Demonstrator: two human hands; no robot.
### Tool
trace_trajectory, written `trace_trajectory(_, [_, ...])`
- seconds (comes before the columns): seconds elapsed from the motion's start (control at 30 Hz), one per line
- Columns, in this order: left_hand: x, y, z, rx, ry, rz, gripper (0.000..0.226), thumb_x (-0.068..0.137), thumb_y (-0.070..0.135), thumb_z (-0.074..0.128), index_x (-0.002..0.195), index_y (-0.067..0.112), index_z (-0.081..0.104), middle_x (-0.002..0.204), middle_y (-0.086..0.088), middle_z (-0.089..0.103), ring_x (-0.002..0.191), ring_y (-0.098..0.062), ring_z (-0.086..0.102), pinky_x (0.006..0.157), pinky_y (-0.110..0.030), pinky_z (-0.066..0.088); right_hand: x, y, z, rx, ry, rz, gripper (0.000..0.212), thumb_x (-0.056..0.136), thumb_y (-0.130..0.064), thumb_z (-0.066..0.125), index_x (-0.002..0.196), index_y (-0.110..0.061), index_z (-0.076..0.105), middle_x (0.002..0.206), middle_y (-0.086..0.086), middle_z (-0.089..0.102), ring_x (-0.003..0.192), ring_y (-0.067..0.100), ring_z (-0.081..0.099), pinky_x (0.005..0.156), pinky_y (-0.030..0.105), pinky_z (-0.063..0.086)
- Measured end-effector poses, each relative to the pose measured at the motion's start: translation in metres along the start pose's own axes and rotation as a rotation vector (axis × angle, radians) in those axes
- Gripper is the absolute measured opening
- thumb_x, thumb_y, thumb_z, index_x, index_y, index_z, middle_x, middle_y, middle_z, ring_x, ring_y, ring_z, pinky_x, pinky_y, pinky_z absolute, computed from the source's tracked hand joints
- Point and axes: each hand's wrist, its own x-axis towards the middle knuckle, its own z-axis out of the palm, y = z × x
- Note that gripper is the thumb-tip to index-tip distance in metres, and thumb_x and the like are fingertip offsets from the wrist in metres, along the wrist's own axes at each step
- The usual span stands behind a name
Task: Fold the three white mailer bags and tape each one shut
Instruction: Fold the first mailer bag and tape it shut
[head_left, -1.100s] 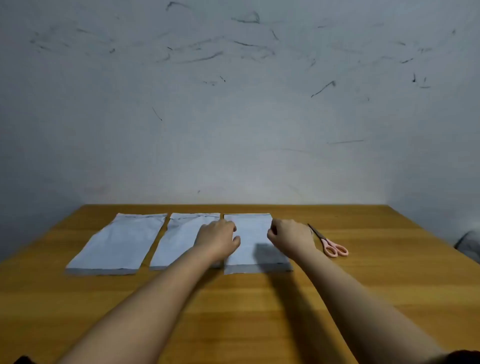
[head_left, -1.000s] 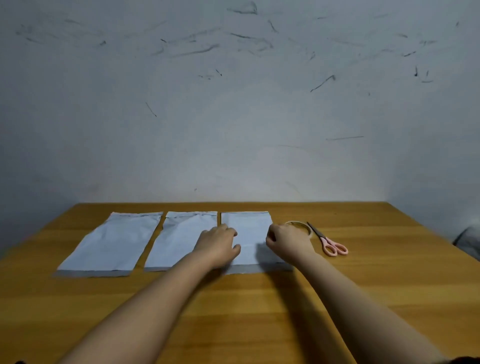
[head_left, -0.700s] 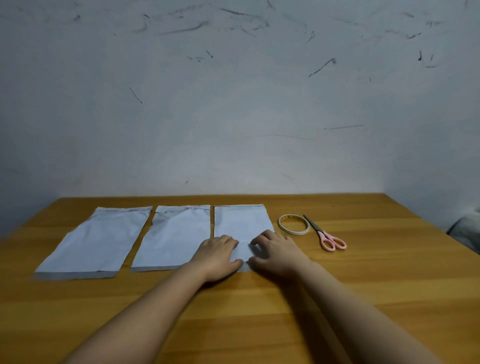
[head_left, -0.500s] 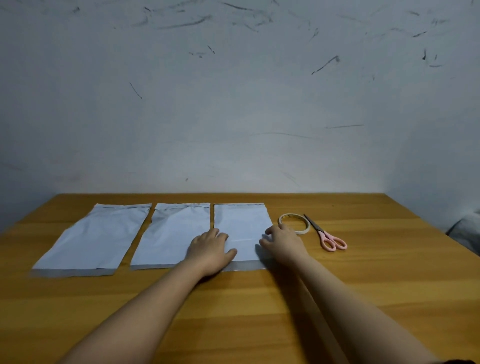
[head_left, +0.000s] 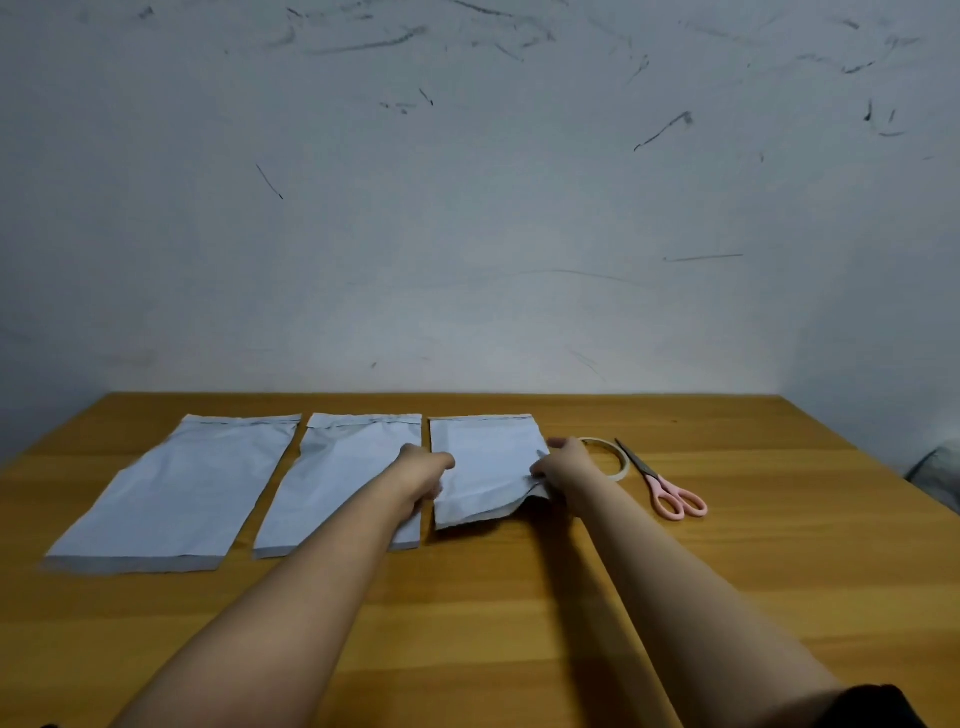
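Observation:
Three white mailer bags lie side by side on the wooden table (head_left: 519, 623). The left bag (head_left: 171, 488) and the middle bag (head_left: 343, 467) lie flat. My left hand (head_left: 423, 470) grips the left edge of the right bag (head_left: 488, 467). My right hand (head_left: 563, 465) pinches that bag's right edge, and the near right corner is lifted off the table. A roll of tape (head_left: 613, 460) lies just right of my right hand, partly hidden by it.
Pink-handled scissors (head_left: 665, 488) lie to the right of the tape roll. A scuffed white wall (head_left: 467, 208) rises right behind the table's far edge. Something grey shows past the table's right edge (head_left: 940, 473).
Both hands moved from resting on the right bag's near part to its side edges. The bag's near right corner has come up off the table.

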Motion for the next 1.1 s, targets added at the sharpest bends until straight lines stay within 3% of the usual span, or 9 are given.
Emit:
trace_trajectory(0.2, [-0.003,-0.001,-0.003,-0.108,-0.01,-0.082,0.022,0.093,0.03,0.045,0.085,0.01,0.047,0.061,-0.002,0.036,0.051,-0.014,0.03,0.049,-0.024,0.025,-0.01,-0.009,-0.01,0.221,-0.133,0.156,0.017,0.093,-0.004,0.048,0.107,0.002,0.056,0.097,0.016,0.062,0.088,0.027,0.057,0.081,0.036,0.049])
trace_trajectory(0.27, [-0.005,-0.003,-0.003,-0.185,-0.034,-0.114,0.028,0.095,0.033,0.044,0.077,0.012,0.046,0.058,-0.001,0.039,0.05,-0.014,0.036,0.049,-0.024,0.034,-0.017,-0.012,-0.017,0.29,-0.204,0.207,0.013,0.094,-0.007,0.05,0.093,0.003,0.057,0.081,0.014,0.062,0.074,0.025,0.06,0.072,0.033,0.052])
trace_trajectory(0.37, [-0.008,-0.005,-0.002,-0.343,-0.084,-0.127,0.027,0.096,0.036,0.046,0.097,0.01,0.054,0.08,-0.007,0.062,0.074,-0.021,0.061,0.061,-0.03,0.05,-0.024,-0.009,-0.025,0.333,-0.266,0.204,0.019,0.093,-0.007,0.052,0.076,-0.001,0.057,0.059,0.009,0.057,0.052,0.018,0.053,0.051,0.026,0.047])
trace_trajectory(0.67, [-0.02,-0.012,0.004,-0.489,-0.126,-0.047,0.04,0.095,0.015,0.054,0.134,0.011,0.045,0.116,-0.015,0.059,0.08,-0.025,0.06,0.061,-0.034,0.05,-0.061,0.012,-0.047,0.242,-0.448,0.126,0.006,0.087,-0.008,0.062,0.087,-0.014,0.062,0.076,0.008,0.066,0.061,0.018,0.061,0.055,0.025,0.05])
trace_trajectory(0.77, [-0.022,-0.019,0.007,-0.487,-0.132,-0.019,0.04,0.093,0.004,0.054,0.132,0.005,0.05,0.097,-0.013,0.06,0.077,-0.024,0.059,0.066,-0.033,0.052,-0.075,0.02,-0.052,0.206,-0.502,0.094,0.01,0.089,-0.012,0.06,0.084,-0.02,0.061,0.09,0.006,0.071,0.072,0.018,0.063,0.063,0.027,0.05])
trace_trajectory(0.83, [-0.028,-0.022,0.008,-0.422,-0.14,-0.013,0.038,0.092,-0.001,0.054,0.129,0.005,0.054,0.092,-0.011,0.061,0.073,-0.021,0.061,0.053,-0.024,0.054,-0.081,0.024,-0.054,0.2,-0.546,0.127,0.008,0.091,-0.017,0.057,0.086,-0.017,0.063,0.081,0.004,0.07,0.07,0.016,0.063,0.061,0.026,0.05])
trace_trajectory(0.93, [-0.039,-0.026,0.009,-0.407,-0.184,-0.025,0.041,0.091,-0.001,0.054,0.129,0.011,0.054,0.102,-0.014,0.063,0.073,-0.021,0.063,0.046,-0.021,0.052,-0.087,0.027,-0.054,0.205,-0.441,0.203,0.016,0.092,-0.027,0.057,0.09,-0.011,0.059,0.072,0.005,0.058,0.065,0.015,0.056,0.052,0.023,0.048])
trace_trajectory(1.03, [-0.053,-0.029,0.008,-0.41,-0.212,-0.029,0.038,0.091,0.0,0.054,0.127,0.013,0.056,0.094,-0.013,0.065,0.068,-0.02,0.064,0.046,-0.021,0.051,-0.094,0.029,-0.051,0.259,-0.366,0.264,0.03,0.089,-0.034,0.062,0.1,-0.007,0.059,0.068,0.007,0.065,0.067,0.018,0.06,0.054,0.028,0.054])
trace_trajectory(1.1, [-0.064,-0.031,0.007,-0.394,-0.242,-0.026,0.036,0.091,0.001,0.056,0.124,0.013,0.058,0.09,-0.01,0.066,0.063,-0.017,0.065,0.046,-0.02,0.052,-0.097,0.029,-0.046,0.205,-0.308,0.243,0.037,0.092,-0.033,0.058,0.114,-0.004,0.057,0.086,0.007,0.069,0.073,0.019,0.062,0.043,0.02,0.049])
